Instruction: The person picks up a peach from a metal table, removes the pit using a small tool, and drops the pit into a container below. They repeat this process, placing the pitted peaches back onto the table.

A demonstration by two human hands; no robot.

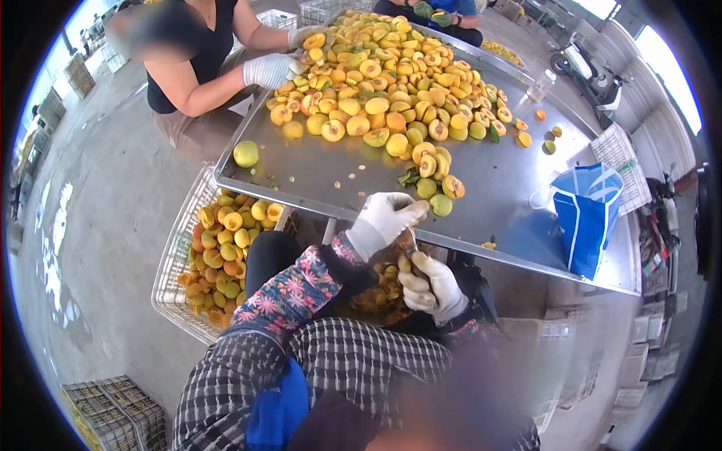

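My left hand (382,223), in a white glove with stained fingertips, is closed just over the table's front edge. Whatever its fingers pinch is mostly hidden. To its right and lower, my right hand (432,286), also gloved, is wrapped round a small tool (412,243) whose metal end points up toward the left hand. Beyond the hands, a large heap of yellow peaches (391,101), many cut in half, covers the far part of the metal table (301,169). A few peaches (441,204) lie close to my left hand. Below my hands sits a container of peach pieces (380,289).
A white crate (169,263) full of peach halves stands at lower left. On the table's right lie a blue bag (587,218) and a clear jar (540,86). A person (199,75) with gloved hands works at the heap's left; another sits at the far end.
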